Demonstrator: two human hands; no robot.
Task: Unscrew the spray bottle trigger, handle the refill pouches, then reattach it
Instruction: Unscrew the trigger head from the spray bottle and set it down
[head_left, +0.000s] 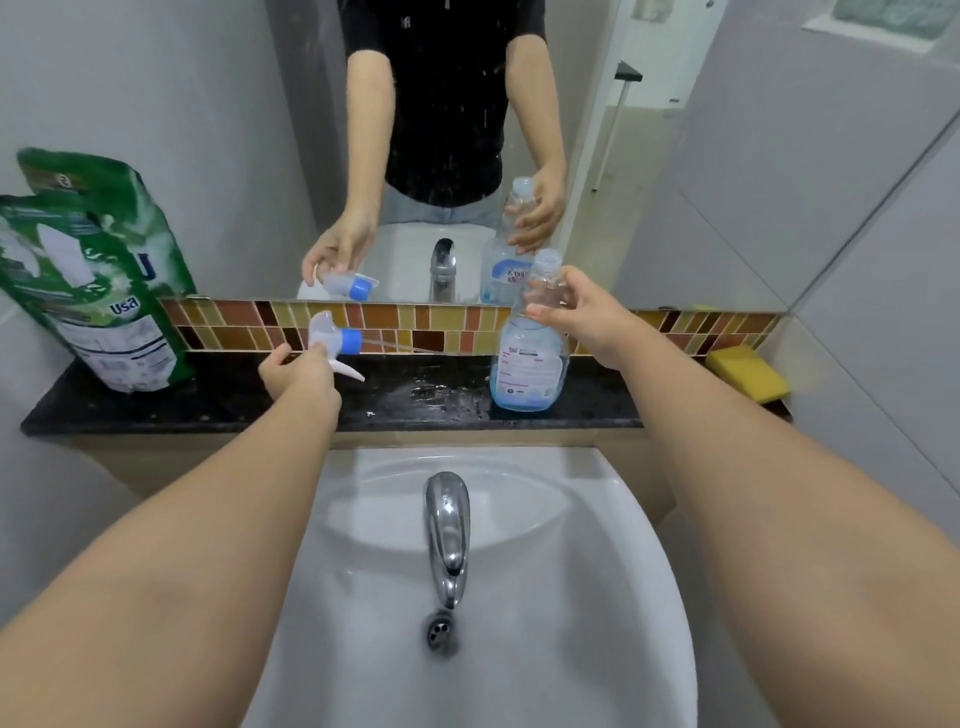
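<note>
A black stone ledge (208, 400) behind the washbasin (519, 623) carries a green refill pouch (88, 280), yellow sponge (748, 374) and uncapped spray bottle (530, 353). The right hand (582, 317) grips its neck; the left hand (298, 371) holds the detached trigger (335, 340) above the ledge.

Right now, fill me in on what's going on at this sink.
A person stands at a white basin facing a mirror. The left hand holds the white spray trigger with a blue collar, already unscrewed and lifted clear, its thin dip tube trailing towards the bottle. The right hand steadies the clear plastic bottle by its open neck; it stands on the black ledge, with a little blue liquid at the bottom. A green refill pouch stands untouched at the ledge's left end.
</note>
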